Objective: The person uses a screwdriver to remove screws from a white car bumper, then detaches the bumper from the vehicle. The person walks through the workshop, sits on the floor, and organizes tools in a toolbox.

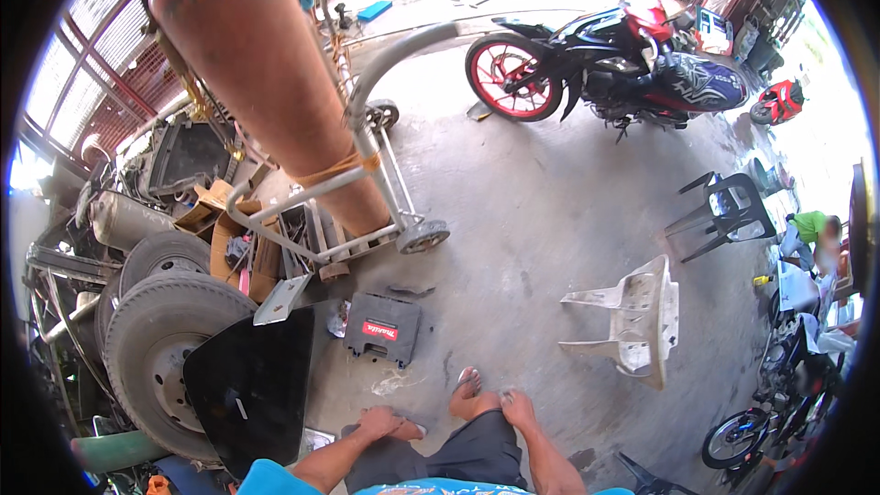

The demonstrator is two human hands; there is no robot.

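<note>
My left hand (pixel 378 423) lies on my left knee, holding nothing; its fingers look loosely spread. On my right knee rests my right hand (pixel 518 411), fingers draped over it and likewise without anything in them. Both knees are in dark grey shorts (pixel 472 455). One foot in a sandal (pixel 467 383) shows on the concrete just beyond my knees. Nearest to my left hand, a dark tool case (pixel 383 348) with a red label lies closed on the floor. A large black panel of glass-like sheet (pixel 261 371) leans to the left of it.
Truck tyres (pixel 137 362), a cardboard box (pixel 261 266) and a rusty gas cylinder (pixel 266 82) on a wheeled trolley (pixel 380 147) crowd the left. A white plastic chair (pixel 642 323) lies tipped on the right, beyond it a black chair (pixel 733 211). A motorcycle (pixel 605 64) stands ahead; a person in green (pixel 808 226) is far right.
</note>
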